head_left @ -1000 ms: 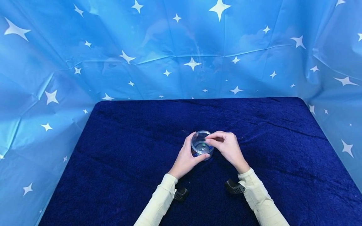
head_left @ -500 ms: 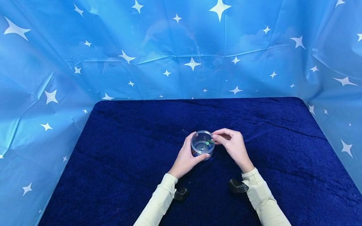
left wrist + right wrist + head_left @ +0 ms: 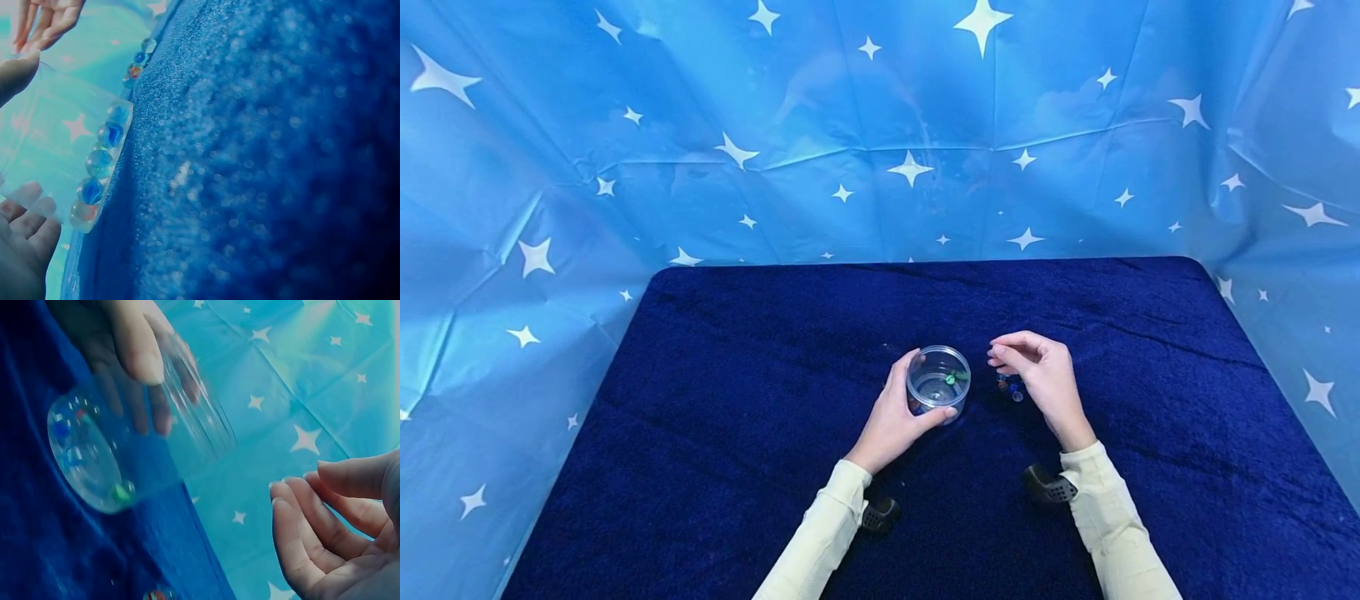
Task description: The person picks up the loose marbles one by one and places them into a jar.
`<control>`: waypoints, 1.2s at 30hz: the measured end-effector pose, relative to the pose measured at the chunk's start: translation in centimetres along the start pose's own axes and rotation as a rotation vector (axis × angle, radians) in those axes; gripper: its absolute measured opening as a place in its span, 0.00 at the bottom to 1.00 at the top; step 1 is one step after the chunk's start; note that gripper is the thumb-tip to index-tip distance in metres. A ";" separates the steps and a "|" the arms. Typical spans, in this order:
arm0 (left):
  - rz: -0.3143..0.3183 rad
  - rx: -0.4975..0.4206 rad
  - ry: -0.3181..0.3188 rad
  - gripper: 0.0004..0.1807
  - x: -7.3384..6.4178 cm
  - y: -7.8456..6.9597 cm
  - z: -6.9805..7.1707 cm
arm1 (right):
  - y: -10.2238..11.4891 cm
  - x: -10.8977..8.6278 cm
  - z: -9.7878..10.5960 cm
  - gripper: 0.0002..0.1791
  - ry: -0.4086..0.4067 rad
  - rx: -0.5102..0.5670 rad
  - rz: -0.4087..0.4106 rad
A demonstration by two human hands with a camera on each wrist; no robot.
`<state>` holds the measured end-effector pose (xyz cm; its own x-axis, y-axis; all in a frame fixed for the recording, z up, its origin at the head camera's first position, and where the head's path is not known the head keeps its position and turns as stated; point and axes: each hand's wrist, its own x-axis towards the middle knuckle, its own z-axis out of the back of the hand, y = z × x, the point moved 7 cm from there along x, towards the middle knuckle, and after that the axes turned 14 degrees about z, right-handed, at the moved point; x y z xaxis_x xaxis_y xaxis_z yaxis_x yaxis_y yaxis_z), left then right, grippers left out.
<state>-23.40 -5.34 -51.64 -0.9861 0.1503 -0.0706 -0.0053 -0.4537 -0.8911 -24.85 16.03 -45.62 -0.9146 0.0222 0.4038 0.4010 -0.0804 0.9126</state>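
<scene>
A clear plastic jar [image 3: 964,402] stands upright on the dark blue cloth, and my left hand [image 3: 891,425] grips it from the left, thumb on the near side. Several glass marbles [image 3: 98,164] lie along its bottom in the left wrist view. One green marble [image 3: 951,380] shows through the opening. Right of the jar, my right hand [image 3: 1041,375] hovers with loosely bent fingers. Between its thumb and fingertips [image 3: 284,494] I see nothing held in the right wrist view. Just below that hand, several loose marbles [image 3: 1017,393] lie on the cloth, partly hidden by it.
Dark blue plush cloth [image 3: 760,375] covers the table. A blue curtain [image 3: 820,108] with white stars hangs behind it and along both sides. Black wrist devices [image 3: 1049,486] sit under both cream sleeves [image 3: 1112,508].
My right hand has moved right, from over the jar's mouth to above the loose marbles, uncovering the green marble in the jar. The left hand and jar have stayed put.
</scene>
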 end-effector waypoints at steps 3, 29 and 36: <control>0.000 0.000 0.002 0.53 0.0 0.0 0.0 | -0.5 0.1 0.8 0.07 -0.029 -0.009 -0.021; 0.015 0.002 0.010 0.52 -0.1 0.2 0.0 | -6.1 -0.6 5.4 0.13 -0.024 -0.163 -0.196; 0.014 0.001 0.010 0.52 -0.1 0.1 0.0 | -7.6 -0.9 5.2 0.13 -0.024 -0.193 -0.183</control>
<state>-23.30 -5.43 -51.70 -0.9843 0.1532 -0.0877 0.0082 -0.4565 -0.8897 -26.78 21.75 -52.58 -0.9686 0.0772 0.2365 0.2093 -0.2613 0.9423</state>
